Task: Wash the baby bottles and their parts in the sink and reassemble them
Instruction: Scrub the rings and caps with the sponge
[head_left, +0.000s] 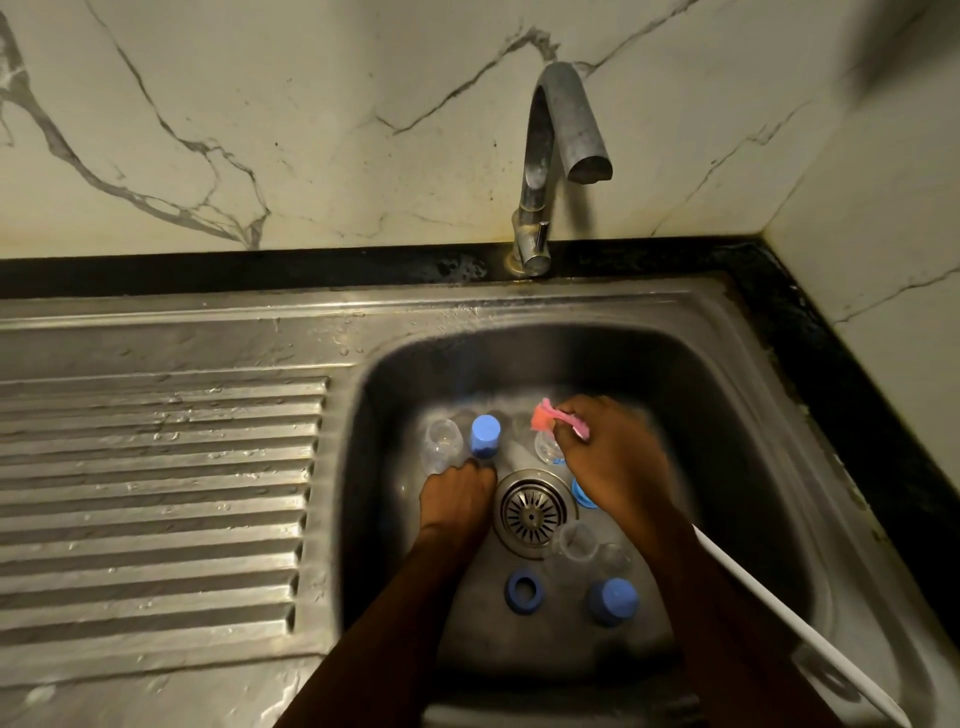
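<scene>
Fingers of the left hand (457, 493) curl under, hold unclear, just below the upright blue cap (485, 435) mid-frame in the sink (727, 415), nearer it than the right hand (613, 457), which pinches a pink scrubber (550, 418) over a clear bottle (548, 449) right of the cap.

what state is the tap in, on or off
Off: no stream of water falls from the tap into the sink.

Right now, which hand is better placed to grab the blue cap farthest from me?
Left: the left hand sits right beside that blue cap, while the right hand already grips the pink brush.
</scene>
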